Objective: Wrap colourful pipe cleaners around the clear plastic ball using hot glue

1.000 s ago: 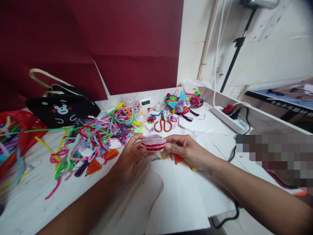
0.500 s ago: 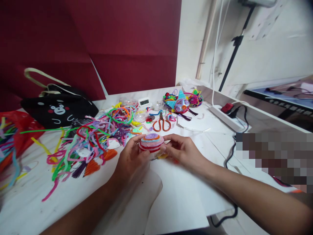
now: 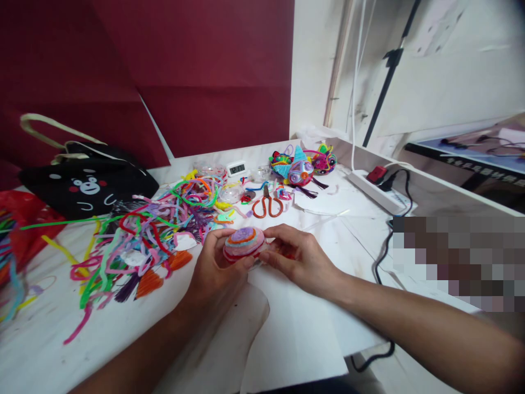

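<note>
A round striped ball (image 3: 245, 242), wound in purple, orange, light blue, pink and red bands, is held above the white table between both hands. My left hand (image 3: 219, 262) wraps round its left side, with the thumb along the lower front. From the right, my right hand (image 3: 293, 254) pinches its edge between thumb and fingers. Behind the ball lie orange-handled scissors (image 3: 267, 206). To the left spreads a heap of colourful pipe cleaners (image 3: 151, 230) with orange and purple tassels.
Finished colourful figures (image 3: 301, 171) sit at the back, near a small white clock (image 3: 237, 168). A black bag (image 3: 88, 183) and a red bag (image 3: 39, 219) stand left. On the right are a power strip (image 3: 375, 191) and its black cable.
Both hands and the ball have shifted slightly left in view. The ball is tilted so more of its purple and orange top shows. The whole view has moved slightly.
</note>
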Tool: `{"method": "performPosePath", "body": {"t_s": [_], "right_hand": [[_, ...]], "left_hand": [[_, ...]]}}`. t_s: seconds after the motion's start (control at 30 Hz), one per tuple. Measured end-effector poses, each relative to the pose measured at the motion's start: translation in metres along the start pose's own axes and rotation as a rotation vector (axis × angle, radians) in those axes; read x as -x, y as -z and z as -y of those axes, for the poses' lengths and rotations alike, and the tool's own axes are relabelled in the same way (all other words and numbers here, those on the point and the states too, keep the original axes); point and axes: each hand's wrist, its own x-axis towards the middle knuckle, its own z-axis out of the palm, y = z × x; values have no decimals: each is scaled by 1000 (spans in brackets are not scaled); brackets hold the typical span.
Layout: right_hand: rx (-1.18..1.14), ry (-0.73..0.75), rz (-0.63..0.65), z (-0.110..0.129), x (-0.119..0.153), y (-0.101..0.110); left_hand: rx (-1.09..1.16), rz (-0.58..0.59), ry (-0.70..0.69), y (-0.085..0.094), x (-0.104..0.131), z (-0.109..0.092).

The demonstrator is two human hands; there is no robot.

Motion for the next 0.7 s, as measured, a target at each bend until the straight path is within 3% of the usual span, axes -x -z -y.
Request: {"method": "performPosePath", "body": {"t_s": [0.43, 0.7], "right_hand": [[166, 185, -17, 5, 0, 11], [169, 152, -62, 3, -2, 10]], "left_hand": [[77, -113, 54, -1, -5, 0], [121, -24, 47, 4, -5, 8]]}}
